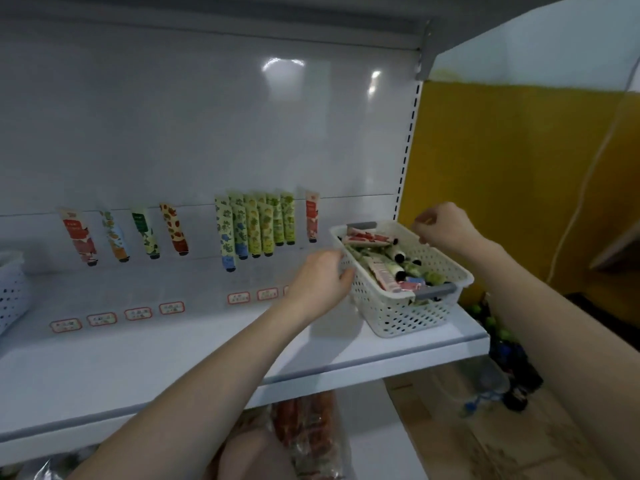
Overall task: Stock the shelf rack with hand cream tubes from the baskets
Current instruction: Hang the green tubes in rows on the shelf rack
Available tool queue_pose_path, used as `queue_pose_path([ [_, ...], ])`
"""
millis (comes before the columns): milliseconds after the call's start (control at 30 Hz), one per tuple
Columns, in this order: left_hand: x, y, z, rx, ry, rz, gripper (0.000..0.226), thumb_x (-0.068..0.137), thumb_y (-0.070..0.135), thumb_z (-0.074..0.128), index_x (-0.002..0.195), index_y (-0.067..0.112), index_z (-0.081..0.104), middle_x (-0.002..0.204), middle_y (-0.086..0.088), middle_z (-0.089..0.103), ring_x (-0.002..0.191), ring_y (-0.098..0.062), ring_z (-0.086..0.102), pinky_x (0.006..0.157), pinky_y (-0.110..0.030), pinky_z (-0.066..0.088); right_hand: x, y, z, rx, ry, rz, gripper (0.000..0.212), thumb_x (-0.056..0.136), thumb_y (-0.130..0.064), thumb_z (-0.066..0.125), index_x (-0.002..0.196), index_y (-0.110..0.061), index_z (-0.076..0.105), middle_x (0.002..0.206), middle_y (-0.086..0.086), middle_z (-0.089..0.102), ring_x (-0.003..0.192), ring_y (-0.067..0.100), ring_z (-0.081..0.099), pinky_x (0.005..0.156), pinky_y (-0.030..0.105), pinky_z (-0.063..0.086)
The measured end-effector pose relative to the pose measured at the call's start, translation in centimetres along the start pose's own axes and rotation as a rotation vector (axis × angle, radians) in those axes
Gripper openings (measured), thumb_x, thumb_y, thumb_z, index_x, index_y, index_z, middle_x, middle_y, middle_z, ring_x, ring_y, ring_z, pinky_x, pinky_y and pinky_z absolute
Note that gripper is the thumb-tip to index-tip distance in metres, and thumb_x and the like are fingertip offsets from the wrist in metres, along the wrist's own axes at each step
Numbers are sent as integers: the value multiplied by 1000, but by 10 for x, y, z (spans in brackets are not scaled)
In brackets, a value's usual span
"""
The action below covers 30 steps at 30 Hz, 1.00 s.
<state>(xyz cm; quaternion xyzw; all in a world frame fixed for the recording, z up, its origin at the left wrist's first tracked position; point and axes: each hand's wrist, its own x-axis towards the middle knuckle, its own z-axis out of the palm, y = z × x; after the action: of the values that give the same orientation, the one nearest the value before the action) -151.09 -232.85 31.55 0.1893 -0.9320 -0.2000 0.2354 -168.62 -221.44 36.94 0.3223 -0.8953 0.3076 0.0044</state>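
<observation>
The basket [405, 313] at right centre is matt white perforated plastic with grey handles [437, 292]. The back panel [207, 116] is smooth, glossy white and mirrors lights at upper centre. The shelf [173, 358] is smooth and satin. The tubes [254, 223] look like printed plastic.

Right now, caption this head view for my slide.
Left hand grips the tube-filled basket on the shelf, right hand at its corner.
</observation>
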Motion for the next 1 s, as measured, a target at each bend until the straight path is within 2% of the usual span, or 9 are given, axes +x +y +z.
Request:
queue_pose_path([
  [100,23,18,8,-3,22,21,20,95,21,48,100,4,58,90,-4,51,89,-21,54,66,-22,33,-4,19,0,-41,-86,68,28,91,-21,58,108,1,63,85,15,66,71,21,63,64,33,54],
  [233,54,26,24,49,0,10,20,93,18,50,96,3,62,97,-10,62,85,-25,60,71,-35,50,-4,31,7,-96,-187,103,27,91,-18,57,106,4,63,101,19,65,86,29,66,80,41,56],
  [333,77,34,37,109,-59,-19,22,95,23,49,92,5,61,90,-9,64,74,-22,59,62,-33,49,0,32,11,-191,-247,81,27,90,-19,58,103,5,63,105,20,66,83,27,64,71,34,53],
  [467,105,44,56,55,-154,-130,36,97,35,46,114,5,56,94,-9,63,72,-16,54,59,-24,41,5,32,14,-319,-339,56,24,89,-19,60,101,1,62,107,16,65,88,26,64,71,30,51],
  [567,120,49,68,74,-235,-226,46,96,43,44,120,6,54,81,-3,55,69,-15,52,59,-25,39,6,33,18,-411,-380,21,15,87,-20,63,86,-7,57,91,8,62,77,21,58,60,26,47],
  [667,131,54,75,200,-354,-290,48,93,51,44,108,7,57,74,-2,48,70,-16,53,59,-25,41,2,34,23,-512,-356,-2,27,89,-20,59,69,-12,43,74,2,51,68,18,50,51,22,38],
  [800,142,57,81,265,-458,-300,38,87,46,52,102,11,57,76,-2,51,81,-19,55,69,-28,43,0,32,26,-622,-341,-52,15,92,-22,55,101,-10,55,103,8,60,86,24,53,67,29,41],
  [933,147,57,77,251,-546,-296,57,88,53,50,131,15,47,122,-7,55,116,-24,51,94,-35,41,0,35,29,-681,-324,-74,21,93,-24,53,108,-10,56,108,7,63,89,24,58,66,27,41],
  [1000,149,56,74,193,-582,-312,61,87,50,54,135,14,44,133,-8,50,119,-25,49,99,-35,40,1,38,32,-684,-331,-78,22,93,-25,53,107,-9,58,102,8,62,83,23,54,65,28,41],
])
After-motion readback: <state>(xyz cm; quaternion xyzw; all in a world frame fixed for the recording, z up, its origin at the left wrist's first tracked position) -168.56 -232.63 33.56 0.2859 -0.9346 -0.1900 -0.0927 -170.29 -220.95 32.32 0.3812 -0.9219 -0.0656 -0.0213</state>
